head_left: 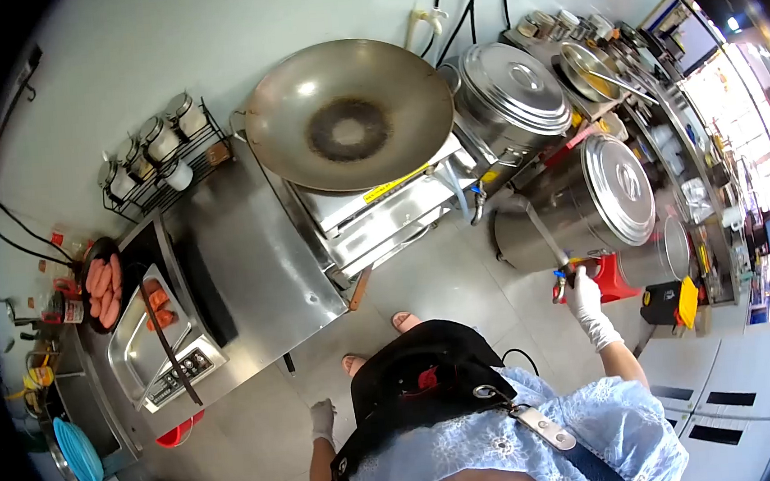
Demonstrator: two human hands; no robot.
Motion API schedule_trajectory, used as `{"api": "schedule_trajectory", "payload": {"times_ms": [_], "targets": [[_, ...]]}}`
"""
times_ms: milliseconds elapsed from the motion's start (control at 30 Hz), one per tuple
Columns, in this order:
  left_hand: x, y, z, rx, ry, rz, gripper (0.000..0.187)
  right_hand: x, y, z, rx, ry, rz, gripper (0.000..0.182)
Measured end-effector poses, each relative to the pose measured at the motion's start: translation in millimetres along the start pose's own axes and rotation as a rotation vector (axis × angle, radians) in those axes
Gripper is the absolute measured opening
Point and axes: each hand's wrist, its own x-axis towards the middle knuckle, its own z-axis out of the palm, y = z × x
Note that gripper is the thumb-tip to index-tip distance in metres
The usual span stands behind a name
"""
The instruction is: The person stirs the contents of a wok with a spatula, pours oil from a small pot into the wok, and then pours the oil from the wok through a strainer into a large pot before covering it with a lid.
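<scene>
The right hand point(583, 300) grips a long-handled ladle point(543, 239) just in front of the big lidded pot point(600, 196) — the left hand point(323, 419) hangs loosely curled, holding nothing, well away from the pot.

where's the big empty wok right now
In the head view the wok sits at upper centre on the steel burner stand, just left of a lidded steel pot and right of the jar rack.

A long tool point(548, 244) was held by the gloved right hand point(583, 298) beside a big pot point(581, 202). The left hand point(323, 419) was hung down.
</scene>
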Motion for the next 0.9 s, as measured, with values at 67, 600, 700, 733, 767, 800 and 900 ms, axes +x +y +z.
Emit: {"api": "schedule_trajectory", "payload": {"times_ms": [67,600,700,733,767,800,900], "targets": [[2.9,22.0,-8.6,0.001,0.034,0.039,0.027,-6.0,21.9,26.8,-0.046,0.010,0.039,0.033],[-74.7,-22.7,75.7,-0.331,0.188,-0.148,0.027,175.7,-281.0,-85.6,-0.458,0.519,-0.921,0.019],[-91.6,-91.1,104.0,-0.096,0.164,0.064,0.027,188.3,-304.5,-135.7,-0.435,0.156,-0.782,0.031],[-94.2,-108.3,116.6,-0.333,0.121,-0.169,0.027,196.2,-314.0,-149.7,-0.448,0.140,-0.811,0.024],[-97.2,-120.3,127.8,-0.570,0.075,-0.404,0.027,205.8,-324.6,-160.1,-0.460,0.124,-0.842,0.020],[-102.4,-125.5,135.1,-0.580,0.077,-0.408,0.027,217.9,-335.9,-166.0,-0.527,0.100,-0.845,0.020],[-107.9,-130.6,148.0,0.577,0.085,0.290,0.027,251.9,-379.9,-188.8,-0.628,-0.413,-0.859,0.026]]}}
